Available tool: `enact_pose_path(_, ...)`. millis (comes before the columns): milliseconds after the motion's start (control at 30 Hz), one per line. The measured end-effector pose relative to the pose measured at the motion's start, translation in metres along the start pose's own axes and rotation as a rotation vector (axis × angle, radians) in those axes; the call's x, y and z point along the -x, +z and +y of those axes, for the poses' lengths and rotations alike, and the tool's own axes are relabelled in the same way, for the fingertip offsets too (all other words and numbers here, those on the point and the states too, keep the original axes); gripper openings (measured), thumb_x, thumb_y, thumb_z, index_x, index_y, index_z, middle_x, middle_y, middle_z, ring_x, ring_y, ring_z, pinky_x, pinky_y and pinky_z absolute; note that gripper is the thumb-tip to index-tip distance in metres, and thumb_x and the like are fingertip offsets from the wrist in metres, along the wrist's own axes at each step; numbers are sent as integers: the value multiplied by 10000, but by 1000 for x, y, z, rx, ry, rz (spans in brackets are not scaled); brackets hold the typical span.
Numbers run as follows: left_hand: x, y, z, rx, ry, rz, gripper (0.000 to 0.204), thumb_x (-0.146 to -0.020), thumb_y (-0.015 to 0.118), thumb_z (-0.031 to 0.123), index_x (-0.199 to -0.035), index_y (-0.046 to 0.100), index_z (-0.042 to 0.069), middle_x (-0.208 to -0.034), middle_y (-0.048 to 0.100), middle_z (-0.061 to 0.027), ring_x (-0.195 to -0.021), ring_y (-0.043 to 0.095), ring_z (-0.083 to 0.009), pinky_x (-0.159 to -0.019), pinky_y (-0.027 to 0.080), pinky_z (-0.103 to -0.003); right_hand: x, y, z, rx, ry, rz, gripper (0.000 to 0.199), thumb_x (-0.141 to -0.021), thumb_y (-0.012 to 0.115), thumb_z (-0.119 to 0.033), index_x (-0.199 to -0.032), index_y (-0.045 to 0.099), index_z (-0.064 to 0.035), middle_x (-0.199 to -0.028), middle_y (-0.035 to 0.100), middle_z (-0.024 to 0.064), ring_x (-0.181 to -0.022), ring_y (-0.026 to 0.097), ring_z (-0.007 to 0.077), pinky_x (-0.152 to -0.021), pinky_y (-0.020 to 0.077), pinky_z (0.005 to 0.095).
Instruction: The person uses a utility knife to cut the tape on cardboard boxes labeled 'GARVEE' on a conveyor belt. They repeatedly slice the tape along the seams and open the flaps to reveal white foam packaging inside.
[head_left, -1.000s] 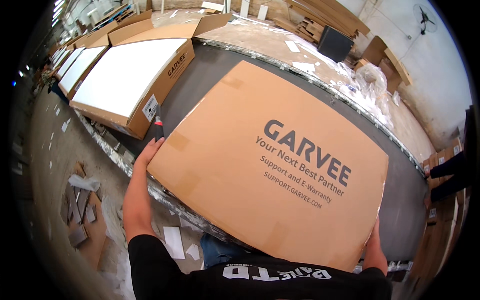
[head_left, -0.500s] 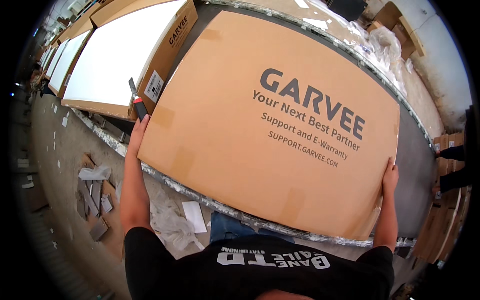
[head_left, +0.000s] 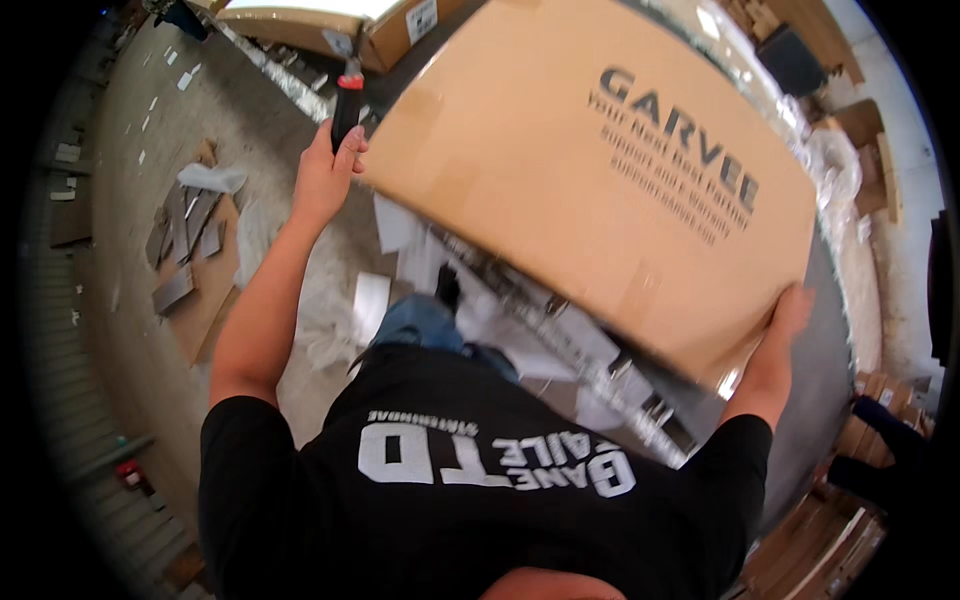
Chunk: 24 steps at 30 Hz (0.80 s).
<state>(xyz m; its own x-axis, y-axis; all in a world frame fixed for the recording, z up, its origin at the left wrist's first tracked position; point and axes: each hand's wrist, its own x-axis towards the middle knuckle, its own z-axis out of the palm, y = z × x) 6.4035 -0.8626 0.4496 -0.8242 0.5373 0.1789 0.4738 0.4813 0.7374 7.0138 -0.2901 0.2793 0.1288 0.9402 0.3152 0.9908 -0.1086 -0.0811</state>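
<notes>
A large flat brown cardboard box (head_left: 590, 170) with dark printed lettering is held in front of me, tilted and partly off the table edge. My left hand (head_left: 325, 175) grips its left corner and also holds a red and black utility knife (head_left: 346, 100) upright against the box. My right hand (head_left: 790, 310) grips the box's near right corner from below. My black shirt with white lettering fills the lower middle of the view.
A grey table (head_left: 830, 340) with a metal edge (head_left: 600, 365) runs under the box. An open carton with a white panel (head_left: 330, 15) lies at the top left. Cardboard scraps (head_left: 190, 240) and white paper (head_left: 370, 305) litter the concrete floor. Stacked cartons (head_left: 860, 130) stand at right.
The box has been pulled toward me and swung right, with its near edge now past the table edge. Both hands kept their grip and the view tipped down to the floor.
</notes>
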Motion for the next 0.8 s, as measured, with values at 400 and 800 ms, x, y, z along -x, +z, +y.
enact_pose_path(400,177,44,80,359,-4,-667,394,-1020,595,295,-1300,497,36,-917,676,-115,-711,628,-152,-607,509,-321,405,-221,-154,-1271,-650,-588,340,-913,640,-70,-1253,648,-51,-1237,650,122,-1172,605,262,-1010,469,384)
enact_pose_path(800,76,-23,8,54,954,-957,307,-920,714,249,-1124,629,36,-1012,709,-157,-961,684,-332,-824,543,-425,491,-273,-273,-1734,125,-745,413,-964,702,-156,-1253,429,-48,-945,678,119,-716,684,175,-623,583,299)
